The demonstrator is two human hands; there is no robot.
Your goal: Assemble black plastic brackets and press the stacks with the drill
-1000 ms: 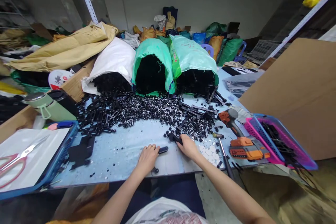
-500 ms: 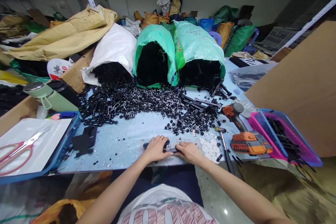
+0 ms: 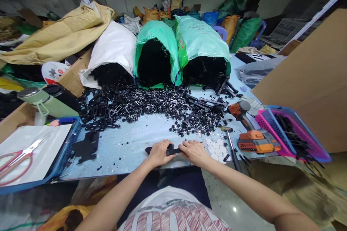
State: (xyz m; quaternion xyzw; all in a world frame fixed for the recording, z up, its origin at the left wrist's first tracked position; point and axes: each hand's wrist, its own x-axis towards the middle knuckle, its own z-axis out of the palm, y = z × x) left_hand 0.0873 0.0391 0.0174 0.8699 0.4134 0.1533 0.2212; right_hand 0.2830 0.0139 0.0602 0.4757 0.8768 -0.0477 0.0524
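Observation:
A long black plastic part [image 3: 172, 150] lies between my hands near the table's front edge. My left hand [image 3: 160, 153] is closed around its left half, with the dark end sticking out past the fingers. At the other end, the fingers of my right hand [image 3: 194, 151] pinch the part, and their tips hide that end. Just right of my right hand lie several white round discs [image 3: 217, 150]. Behind my hands spreads a pile of small black parts with metal pins [image 3: 151, 103].
An orange cordless drill [image 3: 255, 135] and a hammer [image 3: 232, 151] lie at right, beside pink and blue baskets [image 3: 261, 122]. Three open sacks [image 3: 157, 32] stand behind the pile. Scissors [image 3: 23, 158] rest on a white sheet at left. A flat black plate [image 3: 86, 147] lies nearby.
The black part has tilted and now shows more of its dark side between my hands. My right hand has shifted slightly up along it. The whole view has moved a little.

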